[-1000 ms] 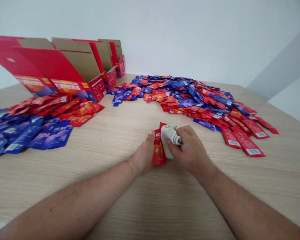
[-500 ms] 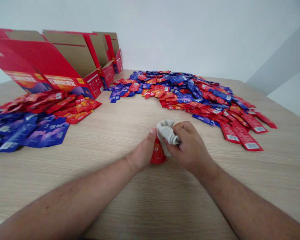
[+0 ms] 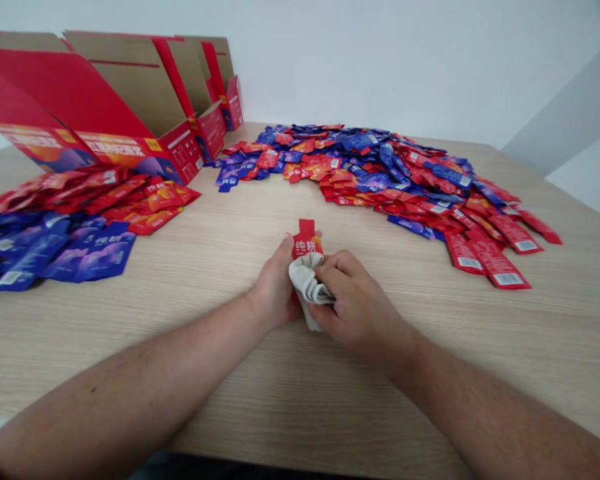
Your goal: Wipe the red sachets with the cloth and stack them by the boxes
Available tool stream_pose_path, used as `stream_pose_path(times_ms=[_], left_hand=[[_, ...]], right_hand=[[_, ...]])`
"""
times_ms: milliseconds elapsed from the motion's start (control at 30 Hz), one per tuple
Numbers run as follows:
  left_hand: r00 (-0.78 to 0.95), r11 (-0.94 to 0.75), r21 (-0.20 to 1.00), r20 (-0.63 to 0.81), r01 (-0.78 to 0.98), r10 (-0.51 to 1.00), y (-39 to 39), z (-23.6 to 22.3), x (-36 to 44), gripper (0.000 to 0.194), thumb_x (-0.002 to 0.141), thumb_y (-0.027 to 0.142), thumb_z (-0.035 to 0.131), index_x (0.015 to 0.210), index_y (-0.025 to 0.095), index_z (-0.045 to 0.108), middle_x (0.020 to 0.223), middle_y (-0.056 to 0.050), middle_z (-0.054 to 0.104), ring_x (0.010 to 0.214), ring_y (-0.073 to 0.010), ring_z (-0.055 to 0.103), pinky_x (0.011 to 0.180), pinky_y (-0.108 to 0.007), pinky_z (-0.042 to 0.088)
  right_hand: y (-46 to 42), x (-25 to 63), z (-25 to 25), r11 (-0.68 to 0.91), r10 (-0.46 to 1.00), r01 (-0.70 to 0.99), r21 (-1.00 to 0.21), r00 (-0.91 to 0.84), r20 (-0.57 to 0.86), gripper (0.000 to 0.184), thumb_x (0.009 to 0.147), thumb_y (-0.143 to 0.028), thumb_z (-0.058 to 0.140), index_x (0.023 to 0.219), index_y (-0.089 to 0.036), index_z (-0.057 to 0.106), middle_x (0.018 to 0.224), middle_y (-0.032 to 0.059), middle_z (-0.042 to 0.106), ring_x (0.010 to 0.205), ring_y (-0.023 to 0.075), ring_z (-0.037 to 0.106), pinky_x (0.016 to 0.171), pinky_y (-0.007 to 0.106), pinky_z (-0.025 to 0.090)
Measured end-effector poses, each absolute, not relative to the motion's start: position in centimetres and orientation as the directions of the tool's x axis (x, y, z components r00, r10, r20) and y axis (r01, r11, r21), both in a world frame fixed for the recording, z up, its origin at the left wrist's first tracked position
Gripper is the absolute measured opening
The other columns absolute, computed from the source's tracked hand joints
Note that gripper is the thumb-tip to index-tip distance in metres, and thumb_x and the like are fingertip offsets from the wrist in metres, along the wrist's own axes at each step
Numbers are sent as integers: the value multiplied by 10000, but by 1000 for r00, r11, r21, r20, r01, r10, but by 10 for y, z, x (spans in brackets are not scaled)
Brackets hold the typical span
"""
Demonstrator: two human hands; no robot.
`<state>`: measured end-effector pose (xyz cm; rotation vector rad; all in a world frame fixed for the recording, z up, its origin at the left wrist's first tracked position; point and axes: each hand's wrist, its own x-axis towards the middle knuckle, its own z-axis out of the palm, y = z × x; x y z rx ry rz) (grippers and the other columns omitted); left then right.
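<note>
A red foil sachet (image 3: 307,241) with white Chinese lettering stands upright, its top tab sticking out above my hands. My left hand (image 3: 276,283) grips it from the left side. A crumpled off-white cloth (image 3: 304,285) wraps the sachet's lower part, so most of that part is hidden. My right hand (image 3: 354,300) pinches the cloth against the sachet, with its fingers curled over the fold.
A large spread of red and blue sachets (image 3: 390,180) lies at the far right of the light wood table (image 3: 530,347). Another pile of sachets (image 3: 80,230) lies at left. Several open red cardboard boxes (image 3: 130,113) stand along the far left edge.
The cloth has slid down the sachet, uncovering its printed top. Both hands have shifted slightly left and nearer me, and the view has tilted upward.
</note>
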<state>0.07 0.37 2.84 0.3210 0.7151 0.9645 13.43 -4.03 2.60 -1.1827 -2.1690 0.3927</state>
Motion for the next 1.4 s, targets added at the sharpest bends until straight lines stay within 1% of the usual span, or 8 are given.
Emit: stream_pose_path(times_ms=[200, 367, 500, 633, 833, 1000, 1267, 1400], left_hand=[[411, 545, 507, -360, -667, 838, 4, 23, -1, 569, 1050, 545, 318, 1330, 162, 632, 834, -53, 704, 723, -194, 671, 811, -352, 548], [427, 563, 520, -367, -643, 826, 7, 25, -6, 622, 1042, 585, 285, 1354, 161, 617, 847, -72, 704, 737, -207, 675, 809, -363, 541], [431, 560, 522, -358, -643, 829, 9, 28, -9, 672, 1015, 652, 296, 1347, 162, 615, 855, -81, 711, 734, -218, 684, 793, -376, 555], [399, 549, 560, -377, -620, 836, 8, 28, -7, 586, 1043, 573, 312, 1319, 163, 628, 814, -71, 712, 672, -194, 678, 714, -331, 555], [510, 606, 622, -357, -496, 783, 0, 15, 4, 519, 1054, 536, 334, 1165, 172, 687, 859, -81, 740, 681, -194, 699, 656, -319, 579], [572, 609, 711, -353, -350, 741, -2, 7, 0, 563, 1042, 572, 337, 1051, 152, 712, 826, -107, 741, 636, -210, 696, 557, -313, 572], [480, 606, 574, -376, -551, 793, -1, 17, 6, 541, 1066, 501, 301, 1198, 159, 699, 932, -99, 758, 868, -232, 734, 806, -350, 586], [467, 586, 573, -360, -572, 808, 2, 22, -1, 564, 1054, 521, 319, 1269, 133, 667, 895, -100, 747, 799, -228, 722, 779, -353, 578]], right_hand=[[-41, 134, 28, 533, 838, 665, -524, -328, 436, 105, 853, -136, 625, 921, -205, 585, 967, 71, 585, 941, 222, 571, 847, 380, 535], [-41, 135, 28, 603, 797, 597, -529, -486, 360, 139, 839, -143, 637, 954, -212, 602, 1017, 72, 592, 946, 218, 576, 839, 373, 535], [-38, 138, 27, 559, 823, 653, -510, -364, 436, 91, 851, -143, 632, 917, -196, 601, 971, 74, 583, 937, 219, 572, 843, 369, 530], [-37, 140, 27, 660, 747, 563, -497, -566, 350, 134, 817, -149, 660, 937, -199, 626, 979, 61, 580, 890, 204, 568, 785, 349, 529], [-19, 159, 29, 546, 783, 730, -411, -270, 560, 78, 869, -202, 653, 936, -217, 616, 939, 71, 594, 912, 246, 579, 819, 403, 517], [-14, 166, 34, 445, 777, 801, -400, -123, 618, 118, 871, -246, 648, 982, -212, 631, 952, 90, 599, 946, 287, 584, 850, 456, 506], [-30, 146, 32, 516, 811, 736, -439, -256, 525, 91, 884, -213, 633, 974, -213, 638, 939, 74, 598, 923, 253, 576, 839, 416, 528], [-40, 134, 31, 551, 828, 669, -498, -366, 425, 44, 886, -195, 620, 930, -198, 620, 966, 76, 584, 935, 232, 572, 834, 387, 525]])
